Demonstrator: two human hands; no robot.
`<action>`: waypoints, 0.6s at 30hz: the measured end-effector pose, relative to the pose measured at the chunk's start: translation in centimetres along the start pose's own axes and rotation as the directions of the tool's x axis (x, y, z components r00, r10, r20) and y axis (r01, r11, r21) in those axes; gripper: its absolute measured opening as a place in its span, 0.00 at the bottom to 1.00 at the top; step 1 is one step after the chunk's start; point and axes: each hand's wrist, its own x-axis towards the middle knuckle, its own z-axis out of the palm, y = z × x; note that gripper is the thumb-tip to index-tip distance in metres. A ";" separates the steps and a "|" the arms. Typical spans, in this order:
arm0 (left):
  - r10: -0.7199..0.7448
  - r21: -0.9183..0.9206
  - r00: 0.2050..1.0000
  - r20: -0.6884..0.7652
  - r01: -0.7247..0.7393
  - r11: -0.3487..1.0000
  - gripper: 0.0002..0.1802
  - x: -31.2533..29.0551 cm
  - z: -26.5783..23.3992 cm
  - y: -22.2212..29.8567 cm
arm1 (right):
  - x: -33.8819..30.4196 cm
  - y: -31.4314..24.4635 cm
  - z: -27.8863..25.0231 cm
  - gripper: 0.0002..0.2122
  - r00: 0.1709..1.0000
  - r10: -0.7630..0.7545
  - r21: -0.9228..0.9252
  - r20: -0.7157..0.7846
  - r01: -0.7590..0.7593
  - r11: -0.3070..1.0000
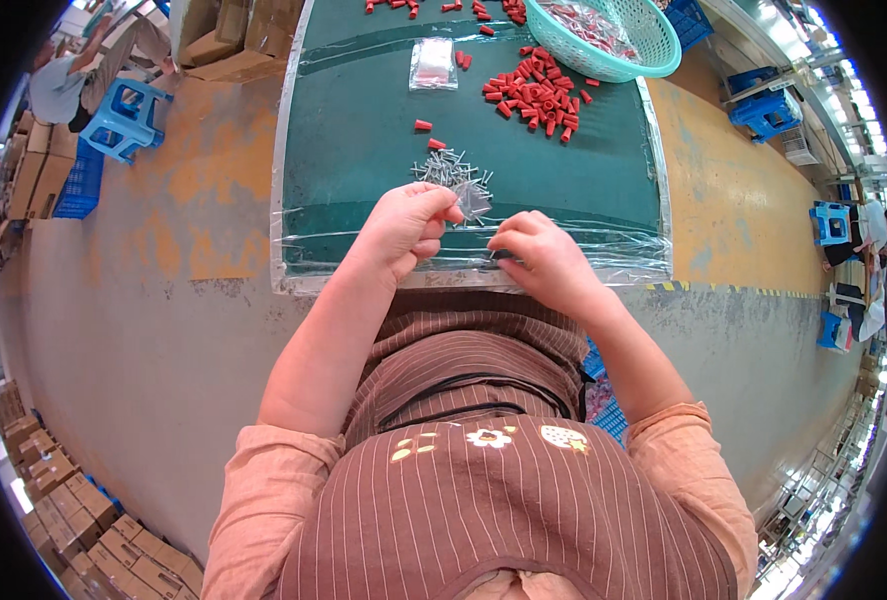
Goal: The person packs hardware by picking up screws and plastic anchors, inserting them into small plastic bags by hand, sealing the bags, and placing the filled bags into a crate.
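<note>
My left hand is closed in a pinch on a small clear plastic bag, which hangs out past the fingertips near the front of the green table. Just beyond it lies a heap of silvery screws, partly covered by the hand and bag. To the right, my right hand has its thumb and fingers drawn together over the table's front edge. Something small and dark shows at its fingertips, too small to name. Two red plastic plugs lie beyond the screws.
On the green table lie a pile of red plugs, a stack of clear bags and a turquoise basket holding bagged items. Blue stools stand around. Cardboard boxes are stacked at lower left. Other people sit farther off.
</note>
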 end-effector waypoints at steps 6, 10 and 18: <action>0.015 0.027 0.999 -0.045 -0.013 1.000 0.04 -0.4 -0.5 -0.6 | 0.0 0.3 1.3 0.03 0.996 -0.064 -0.187 0.061 0.074 0.980; 0.088 0.134 0.987 -0.134 -0.069 0.988 0.04 -1.0 0.4 -1.1 | 0.0 0.5 1.1 0.02 0.992 -0.049 -0.184 0.113 0.069 0.981; 0.120 0.229 0.977 -0.179 -0.077 0.970 0.05 -1.3 0.5 -2.1 | -0.8 0.9 0.6 0.03 0.999 -0.025 -0.286 -0.026 0.016 0.958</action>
